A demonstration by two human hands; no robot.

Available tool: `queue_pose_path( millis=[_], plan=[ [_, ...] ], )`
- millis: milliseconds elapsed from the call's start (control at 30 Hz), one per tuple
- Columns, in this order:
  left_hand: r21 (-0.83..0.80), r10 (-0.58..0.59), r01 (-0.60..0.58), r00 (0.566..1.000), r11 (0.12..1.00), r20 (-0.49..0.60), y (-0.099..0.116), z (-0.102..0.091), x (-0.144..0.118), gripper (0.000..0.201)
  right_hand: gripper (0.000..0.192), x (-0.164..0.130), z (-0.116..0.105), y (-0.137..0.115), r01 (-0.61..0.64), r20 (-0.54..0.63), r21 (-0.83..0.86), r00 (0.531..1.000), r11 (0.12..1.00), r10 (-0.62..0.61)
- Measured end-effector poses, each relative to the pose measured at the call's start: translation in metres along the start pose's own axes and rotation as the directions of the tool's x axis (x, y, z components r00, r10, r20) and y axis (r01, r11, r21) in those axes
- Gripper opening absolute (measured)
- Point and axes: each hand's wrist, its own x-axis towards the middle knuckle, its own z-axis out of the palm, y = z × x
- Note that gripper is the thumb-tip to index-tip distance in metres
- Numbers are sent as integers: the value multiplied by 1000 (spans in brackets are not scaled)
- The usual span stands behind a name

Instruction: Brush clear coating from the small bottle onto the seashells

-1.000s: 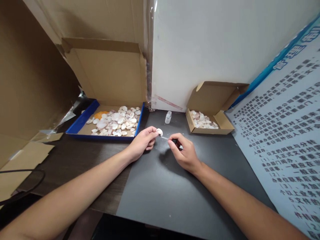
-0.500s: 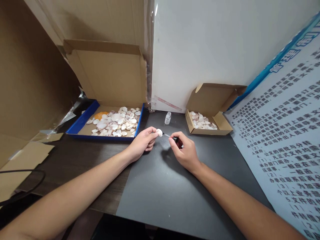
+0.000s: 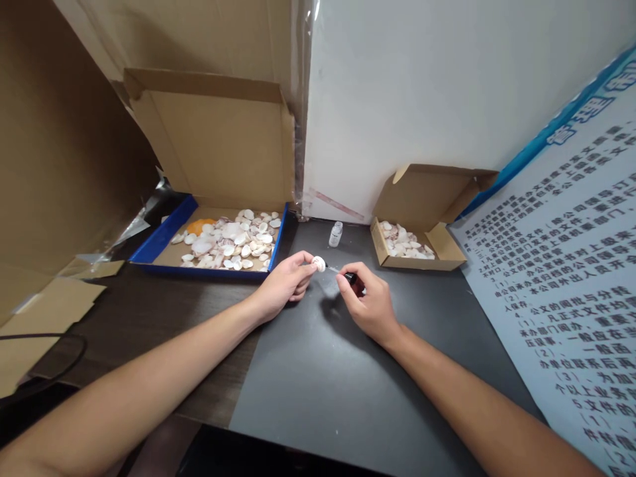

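Between the thumb and fingers of my left hand (image 3: 285, 286) is a small white shell (image 3: 318, 264). My right hand (image 3: 368, 301) is closed on the black cap of a small applicator brush (image 3: 350, 277). Its thin stem points left, and the tip is at or very near the shell's right edge; I cannot tell whether they touch. A small clear bottle (image 3: 335, 235) with a white label stands upright on the dark mat beyond my hands.
At the back left, an open blue-edged cardboard box (image 3: 144, 250) holds many shells (image 3: 233, 242). A smaller open cardboard box (image 3: 420, 263) with shells stands at the back right. A printed board (image 3: 556, 278) leans along the right side.
The shell in my left hand has turned slightly, showing more of its face. My right hand keeps the brush at the shell's edge. The view has shifted a little.
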Motion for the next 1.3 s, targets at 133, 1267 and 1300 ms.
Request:
queue_pose_path(
  millis=[133,1267,1300],
  plan=[
    [-1,10,-10,1000,1000,4,-1,-1,0,15,12,-1,-1,-1,49,50,59,997,997,-52],
    [7,4,-4,1000,1000,2,-1,-1,1,17,11,-1,0,1,93,38,106,995,990,-97],
    [6,0,0,1000,1000,2,-1,0,0,17,11,-1,0,1,77,20,94,997,993,-80]
  ],
)
